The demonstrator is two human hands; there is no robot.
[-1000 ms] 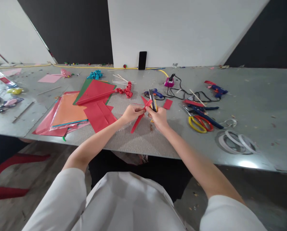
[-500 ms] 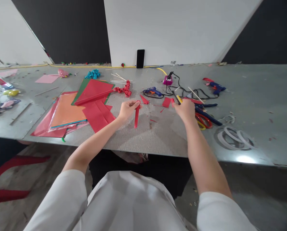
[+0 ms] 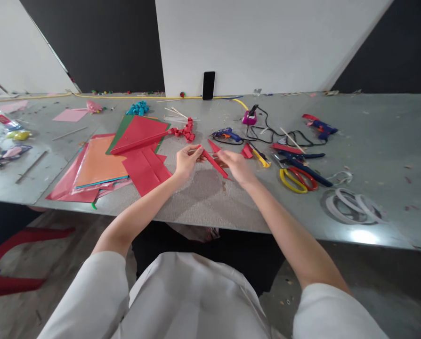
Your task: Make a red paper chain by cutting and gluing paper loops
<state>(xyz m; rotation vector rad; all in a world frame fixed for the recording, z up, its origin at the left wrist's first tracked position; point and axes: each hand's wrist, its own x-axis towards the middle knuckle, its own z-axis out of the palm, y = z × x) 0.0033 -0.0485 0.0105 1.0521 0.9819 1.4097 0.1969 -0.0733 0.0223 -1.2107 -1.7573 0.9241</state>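
A narrow red paper strip [image 3: 214, 162] slants down to the right between my hands, above the table. My left hand [image 3: 188, 161] pinches its upper end between thumb and fingers. My right hand [image 3: 237, 165] is at the strip's lower half, fingers curled against it; the exact grip is partly hidden. Behind the strip lies a pointed red paper scrap [image 3: 213, 145], close to my right thumb. Just right of my right hand are a small red paper piece [image 3: 246, 150] and a yellow utility knife [image 3: 261, 157], both lying on the table.
Red paper sheets [image 3: 145, 172] and an orange sheet [image 3: 95, 162] lie left. Blue glue guns [image 3: 227, 135] with black cords sit behind. Scissors with yellow and red handles [image 3: 293, 181], pliers [image 3: 304, 154] and white tape rolls [image 3: 350, 207] are on the right. A phone [image 3: 208, 85] leans on the wall.
My right hand has left the utility knife, which now lies on the table, and moved left to the strip. The strip, hanging down before, now slants toward my right hand.
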